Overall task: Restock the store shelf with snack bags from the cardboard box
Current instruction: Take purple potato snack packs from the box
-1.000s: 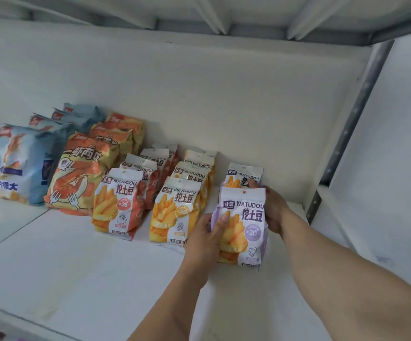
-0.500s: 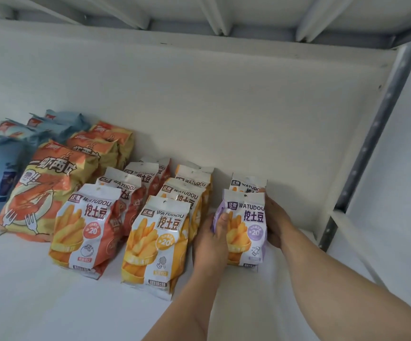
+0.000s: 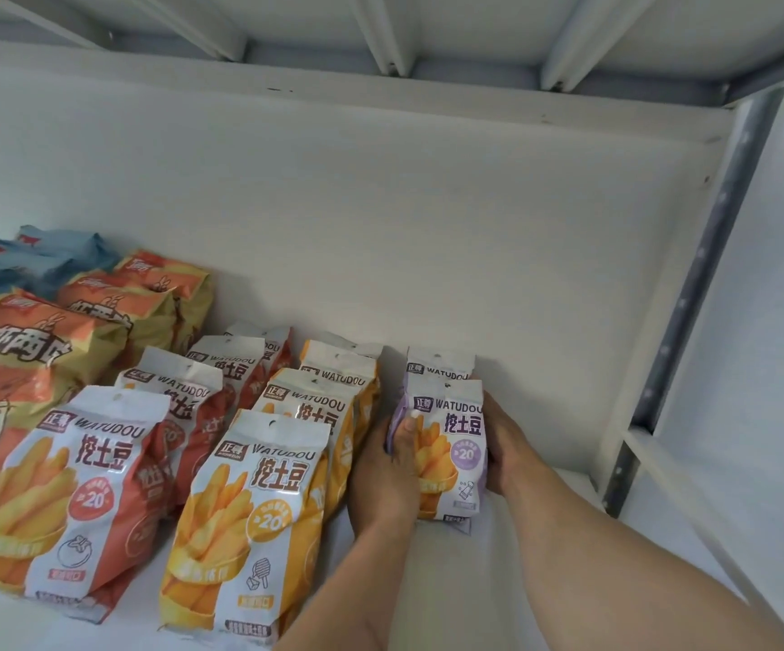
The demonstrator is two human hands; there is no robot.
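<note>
Purple bag, location: you held the purple bag [image 3: 453,455] upright on the white shelf [image 3: 545,547], at the right end of the stock, directly in front of a second purple bag [image 3: 439,364] standing near the back wall [image 3: 380,204].
Left hand, grip: your left hand [image 3: 383,476] clasped the bag's left edge, thumb laid across the front print.
Right hand, grip: your right hand [image 3: 505,451] wrapped the bag's right edge, fingers hidden behind it.
Near rows: one yellow bag [image 3: 244,523] fronted its row just left of your left hand; a red bag [image 3: 66,500] fronted the next row.
Farther rows: large orange bags [image 3: 23,368] and blue bags [image 3: 38,256] stood toward the back left.
Risk, tipping: judged that the bag could flop forward on release, since these pouches are soft and its base looked only lightly seated.
Risk, neighbours: judged that your left wrist, close to the yellow row, could nudge that row askew on withdrawal.
Risk, alignment: judged that uneven release might leave the bag crooked against the one behind.
Container, shelf: held five product rows, all upright.
Container, cardboard box: not in view; contents could not be told.
</note>
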